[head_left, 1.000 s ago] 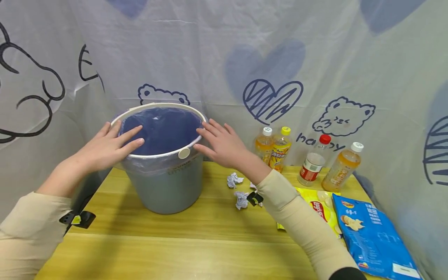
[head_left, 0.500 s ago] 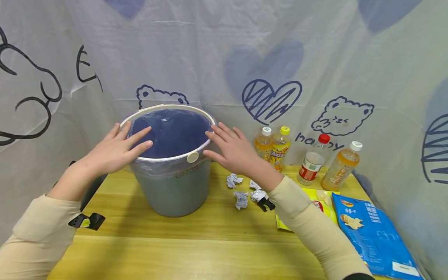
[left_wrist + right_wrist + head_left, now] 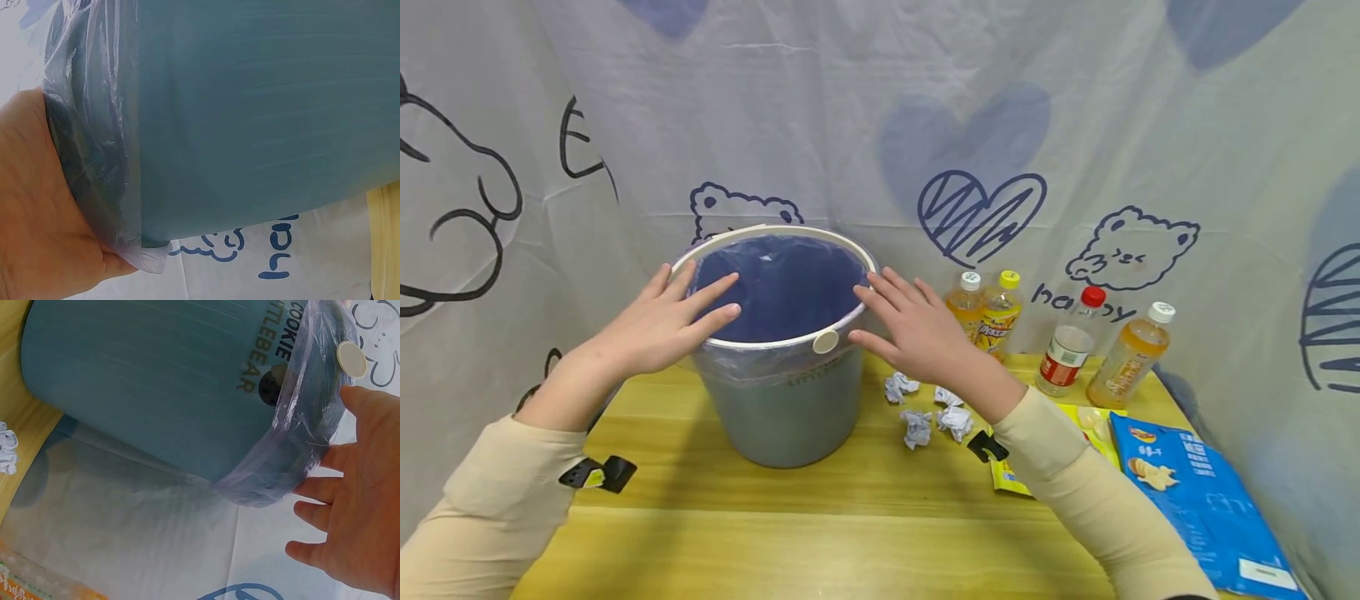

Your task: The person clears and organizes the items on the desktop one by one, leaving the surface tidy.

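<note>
My hands flank the bin [image 3: 786, 400], which blocks the tabletop's [image 3: 820, 542] back left. In front of it the wood lies bare, with open passage. To my right, crumpled paper balls [image 3: 917, 427], four bottles [image 3: 1000, 315] along the curtain [image 3: 880, 108] and two snack bags [image 3: 1195, 500] crowd the way. The curtain closes off the back.

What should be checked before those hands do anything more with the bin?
1. Left hand on the bin rim, fingers straight: ok.
2. Right hand on the opposite rim: ok.
3. Liner folded over the rim: ok on the sides seen.
4. Bin upright on the table: ok.
5. Paper balls apart from the bin: ok.
6. Anything inside the bin: cannot tell.
</note>
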Motion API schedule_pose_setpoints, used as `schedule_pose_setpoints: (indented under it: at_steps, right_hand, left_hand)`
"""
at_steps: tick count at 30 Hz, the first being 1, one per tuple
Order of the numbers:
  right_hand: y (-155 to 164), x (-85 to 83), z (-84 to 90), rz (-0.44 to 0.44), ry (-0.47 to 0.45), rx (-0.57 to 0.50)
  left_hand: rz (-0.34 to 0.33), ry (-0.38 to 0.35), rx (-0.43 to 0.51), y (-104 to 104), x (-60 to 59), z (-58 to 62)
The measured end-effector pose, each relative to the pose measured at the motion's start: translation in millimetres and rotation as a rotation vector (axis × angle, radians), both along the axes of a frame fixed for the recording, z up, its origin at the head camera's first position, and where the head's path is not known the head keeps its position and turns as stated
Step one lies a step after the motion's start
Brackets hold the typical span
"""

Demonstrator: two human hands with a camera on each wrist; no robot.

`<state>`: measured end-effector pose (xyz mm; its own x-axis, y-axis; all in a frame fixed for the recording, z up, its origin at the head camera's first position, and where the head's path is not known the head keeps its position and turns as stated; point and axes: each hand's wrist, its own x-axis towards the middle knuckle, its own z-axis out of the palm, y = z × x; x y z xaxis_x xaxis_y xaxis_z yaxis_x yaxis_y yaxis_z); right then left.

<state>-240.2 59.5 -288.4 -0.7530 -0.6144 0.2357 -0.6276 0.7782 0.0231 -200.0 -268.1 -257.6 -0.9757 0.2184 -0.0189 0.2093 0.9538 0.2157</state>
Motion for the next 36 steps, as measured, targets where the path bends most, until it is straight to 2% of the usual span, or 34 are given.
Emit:
schedule_pose_setpoints:
  at_steps: [8, 13, 23, 29, 36]
  right_hand:
    - [-0.8, 1.7, -4.7, 0.013, -0.007, -0.038]
    - [-0.9, 2.5, -7.0, 0.006, -0.013, -0.052]
    - [-0.8, 4.5, -9.3, 0.005, -0.012, -0.066]
    - [0.6, 0.8, -14.5, 0.028, 0.005, -0.116]
    - [11.2, -1.7, -25.3, 0.064, 0.049, -0.219]
  left_hand:
    - [-0.006, -0.022, -0.021, -3.9, -7.5, 3.7]
    - [-0.008, -0.042, -0.009, -9.4, -19.4, 7.0]
    - [0.029, -0.066, -0.004, -12.6, -44.2, 12.1]
    - [0.033, -0.090, 0.000, -13.8, -47.7, 10.0]
    - [0.036, -0.081, 0.001, -12.1, -51.0, 8.4]
